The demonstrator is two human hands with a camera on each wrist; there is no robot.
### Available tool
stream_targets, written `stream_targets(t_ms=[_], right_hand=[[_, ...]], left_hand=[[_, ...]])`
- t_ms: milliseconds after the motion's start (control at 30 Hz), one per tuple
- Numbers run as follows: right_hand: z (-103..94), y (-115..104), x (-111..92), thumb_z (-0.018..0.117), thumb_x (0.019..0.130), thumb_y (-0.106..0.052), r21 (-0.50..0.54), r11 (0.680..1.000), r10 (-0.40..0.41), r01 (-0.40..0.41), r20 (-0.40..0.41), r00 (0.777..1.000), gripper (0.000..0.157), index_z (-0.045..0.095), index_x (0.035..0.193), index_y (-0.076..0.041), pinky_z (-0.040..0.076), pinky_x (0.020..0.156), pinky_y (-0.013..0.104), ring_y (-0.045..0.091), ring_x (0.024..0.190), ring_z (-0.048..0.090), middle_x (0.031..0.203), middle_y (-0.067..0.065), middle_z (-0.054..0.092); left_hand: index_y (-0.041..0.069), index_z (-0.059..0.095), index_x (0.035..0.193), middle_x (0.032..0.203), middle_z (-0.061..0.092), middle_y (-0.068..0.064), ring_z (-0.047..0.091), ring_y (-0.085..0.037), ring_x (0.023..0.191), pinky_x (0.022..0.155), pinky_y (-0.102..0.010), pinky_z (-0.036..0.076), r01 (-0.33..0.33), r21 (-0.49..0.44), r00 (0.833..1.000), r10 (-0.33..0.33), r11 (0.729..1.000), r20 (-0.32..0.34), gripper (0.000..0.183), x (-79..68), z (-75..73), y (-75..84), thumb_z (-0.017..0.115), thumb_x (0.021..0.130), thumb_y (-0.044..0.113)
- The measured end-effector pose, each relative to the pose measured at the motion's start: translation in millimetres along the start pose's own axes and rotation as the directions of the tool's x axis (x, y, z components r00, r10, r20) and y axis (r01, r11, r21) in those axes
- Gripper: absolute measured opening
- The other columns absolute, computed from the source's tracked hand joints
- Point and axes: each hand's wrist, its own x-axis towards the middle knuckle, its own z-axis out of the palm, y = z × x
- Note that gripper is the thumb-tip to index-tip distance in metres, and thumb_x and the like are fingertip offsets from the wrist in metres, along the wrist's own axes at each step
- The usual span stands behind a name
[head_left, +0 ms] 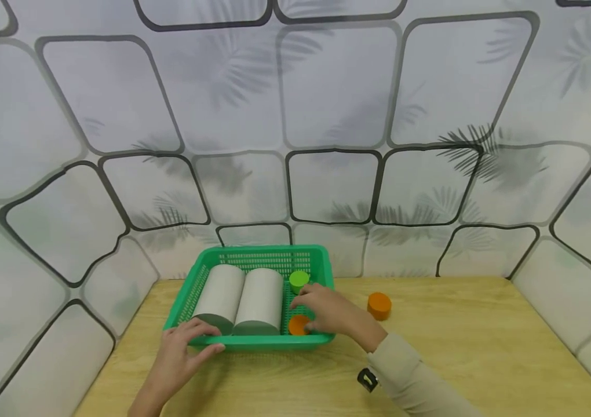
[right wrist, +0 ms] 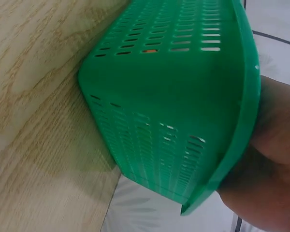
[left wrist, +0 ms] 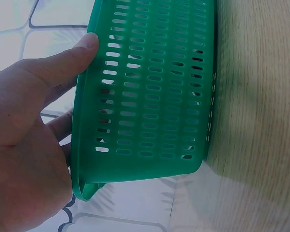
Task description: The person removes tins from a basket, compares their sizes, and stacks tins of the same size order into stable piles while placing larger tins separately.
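A green basket with slotted walls stands on the wooden table. My left hand grips its front left rim, thumb outside and fingers over the inner side. Inside lie two white cylinders, side by side. To their right are a lime green round block and an orange round block. My right hand reaches over the basket's right side, its thumb right at the orange block and its fingers spread apart above it. In the right wrist view the basket wall hides my fingertips.
Another orange round block stands on the table to the right of the basket. A small black device sits by my right sleeve. A patterned white wall rises behind the table.
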Motion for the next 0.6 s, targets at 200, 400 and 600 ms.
stream_targets(t_ms=[200, 400, 600], right_hand=[[4.1, -6, 10, 0.083, 0.074, -0.023, -0.082, 0.996, -0.040, 0.045, 0.062, 0.997, 0.045, 0.067, 0.116, -0.022, 0.048, 0.082, 0.031, 0.018, 0.098, 0.055, 0.112, 0.000, 0.059], [7.4, -10, 16, 0.080, 0.077, -0.019, -0.104, 0.993, -0.039, 0.051, 0.119, 0.992, 0.042, 0.066, 0.116, -0.024, 0.048, 0.080, 0.028, 0.015, 0.097, 0.055, 0.112, -0.001, 0.059], [9.8, -11, 21, 0.079, 0.077, -0.011, -0.072, 0.995, -0.055, 0.068, 0.169, 0.984, 0.039, 0.067, 0.113, -0.023, 0.047, 0.079, 0.023, 0.008, 0.093, 0.052, 0.111, -0.002, 0.058]], left_hand=[[0.033, 0.067, 0.086, 0.088, 0.059, 0.024, 0.057, -0.007, 0.086, 0.075, -0.038, 0.030, 0.004, -0.001, 1.000, -0.004, 1.000, 0.001, 0.021, 0.8, -0.2, 0.5, 0.082, 0.072, 0.032], [0.032, 0.067, 0.086, 0.087, 0.059, 0.023, 0.057, -0.006, 0.086, 0.073, -0.036, 0.029, 0.000, 0.007, 1.000, 0.000, 1.000, 0.001, 0.020, 0.6, -0.3, 0.3, 0.081, 0.072, 0.034], [0.030, 0.068, 0.086, 0.087, 0.059, 0.023, 0.056, -0.006, 0.086, 0.073, -0.036, 0.029, 0.000, 0.001, 1.000, 0.000, 1.000, -0.004, 0.020, -0.1, -0.2, 0.7, 0.081, 0.071, 0.034]])
